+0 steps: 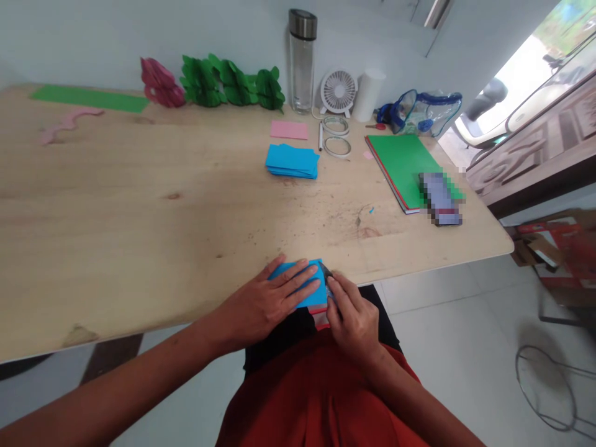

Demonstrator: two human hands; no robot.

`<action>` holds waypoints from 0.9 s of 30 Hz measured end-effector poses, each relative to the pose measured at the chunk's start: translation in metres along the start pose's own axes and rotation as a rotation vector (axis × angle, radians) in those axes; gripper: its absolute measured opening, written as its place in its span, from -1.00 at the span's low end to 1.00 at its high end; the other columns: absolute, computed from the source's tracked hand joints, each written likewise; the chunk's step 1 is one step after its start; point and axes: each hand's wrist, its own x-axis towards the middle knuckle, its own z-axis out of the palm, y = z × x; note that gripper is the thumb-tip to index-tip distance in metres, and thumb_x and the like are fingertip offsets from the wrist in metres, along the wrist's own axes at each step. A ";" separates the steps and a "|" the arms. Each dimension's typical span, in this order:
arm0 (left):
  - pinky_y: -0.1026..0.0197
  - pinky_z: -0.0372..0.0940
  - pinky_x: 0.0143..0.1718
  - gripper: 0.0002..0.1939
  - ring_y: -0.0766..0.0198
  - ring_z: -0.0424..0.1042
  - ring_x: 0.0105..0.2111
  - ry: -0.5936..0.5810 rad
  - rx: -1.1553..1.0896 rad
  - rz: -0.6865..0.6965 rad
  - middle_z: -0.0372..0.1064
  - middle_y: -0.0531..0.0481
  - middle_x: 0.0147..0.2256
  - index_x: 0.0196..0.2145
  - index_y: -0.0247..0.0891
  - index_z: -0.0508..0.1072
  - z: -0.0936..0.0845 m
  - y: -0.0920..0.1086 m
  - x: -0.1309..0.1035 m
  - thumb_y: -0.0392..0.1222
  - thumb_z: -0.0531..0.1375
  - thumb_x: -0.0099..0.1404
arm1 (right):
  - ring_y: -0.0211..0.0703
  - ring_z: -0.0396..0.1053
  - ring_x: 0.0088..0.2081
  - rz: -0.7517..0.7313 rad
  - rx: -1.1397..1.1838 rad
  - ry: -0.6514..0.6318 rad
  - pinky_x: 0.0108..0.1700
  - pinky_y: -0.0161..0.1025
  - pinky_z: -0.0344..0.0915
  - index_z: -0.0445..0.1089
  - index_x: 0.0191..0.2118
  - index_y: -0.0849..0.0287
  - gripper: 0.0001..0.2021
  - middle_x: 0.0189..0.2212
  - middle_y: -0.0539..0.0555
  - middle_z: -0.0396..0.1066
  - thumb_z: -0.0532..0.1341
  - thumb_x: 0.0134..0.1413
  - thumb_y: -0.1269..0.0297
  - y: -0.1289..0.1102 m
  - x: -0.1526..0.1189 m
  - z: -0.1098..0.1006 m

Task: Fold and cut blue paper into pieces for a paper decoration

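Note:
At the table's front edge, my left hand lies flat on a blue piece of paper, its fingers spread and pressing it down. The paper reaches slightly past the edge. My right hand is closed around a utility knife, whose dark pointed tip rests at the paper's right side. Most of the knife's handle is hidden by my fingers. Farther back sits a stack of blue paper pieces, with a pink paper piece behind it.
Along the wall stand green paper foliage, a pink paper flower, a glass bottle and a small fan. Tape rolls lie before the fan. To the right are green sheets under a phone.

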 end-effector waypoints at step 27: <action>-0.04 -0.29 0.35 -0.51 0.20 0.01 0.31 0.033 -0.026 -0.002 0.12 -0.04 0.27 0.27 -0.17 0.13 -0.001 0.000 0.001 -0.29 -0.02 0.42 | -0.05 0.51 -0.09 0.154 -0.037 0.054 -0.14 -0.22 0.49 0.28 0.17 0.15 -0.62 0.01 0.18 0.47 0.08 0.25 0.39 0.022 0.008 -0.004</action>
